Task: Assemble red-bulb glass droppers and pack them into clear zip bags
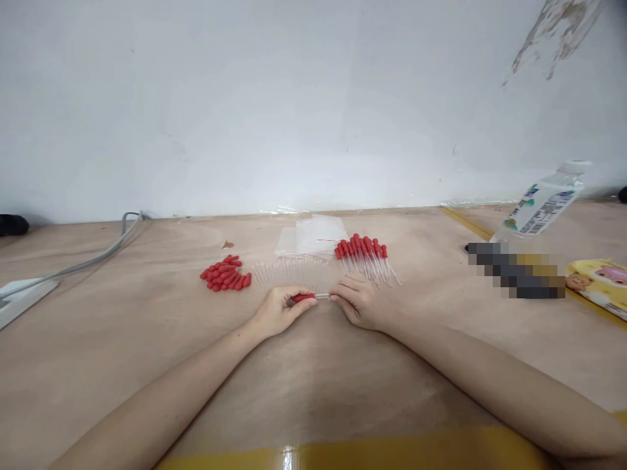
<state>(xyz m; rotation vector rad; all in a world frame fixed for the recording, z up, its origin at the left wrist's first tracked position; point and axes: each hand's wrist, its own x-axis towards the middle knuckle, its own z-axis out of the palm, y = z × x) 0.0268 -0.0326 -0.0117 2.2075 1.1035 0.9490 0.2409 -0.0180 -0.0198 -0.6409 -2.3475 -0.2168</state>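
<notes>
Pinching 1 red bulb (304,297) between thumb and fingers, the left hand (283,312) covers part of it; the right hand (360,301) closes on 1 clear tube (322,296), whose right end its fingers hide. How deep the tube sits in the bulb cannot be told. The bulb looks smooth and elongated, the tube slim and see-through. Just beyond, a row of faint tubes (294,271) is partly blocked; loose bulbs (225,274) lie left, bulb-topped tubes (365,251) right. Farther right, pixelation obscures a dark object (514,271).
</notes>
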